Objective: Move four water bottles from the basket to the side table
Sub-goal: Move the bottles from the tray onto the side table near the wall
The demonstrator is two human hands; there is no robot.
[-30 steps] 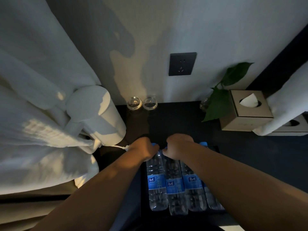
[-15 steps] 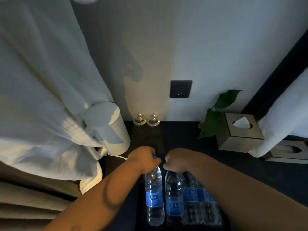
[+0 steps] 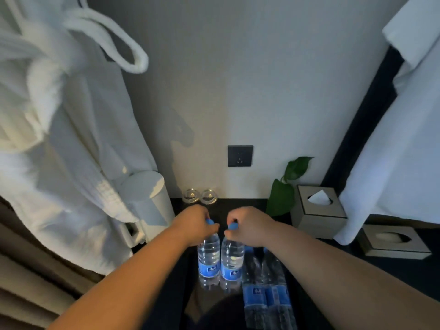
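Bottles of water stand upright side by side. The left hand [image 3: 194, 222] curls round the neck of the left bottle [image 3: 209, 257], under its blue cap. The right hand [image 3: 248, 226] grips the neck of the right bottle [image 3: 232, 259] the same way. Two spare bottles [image 3: 264, 294] lie just right of them, on something too dark to make out. Behind, the desk [image 3: 247, 202] carries two glasses [image 3: 191, 196] and a tissue box [image 3: 319, 210].

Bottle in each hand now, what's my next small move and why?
Probably set both on the dark table near the glasses: left hand and right hand each grip an upright bottle by the neck; two more bottles lie beside them.
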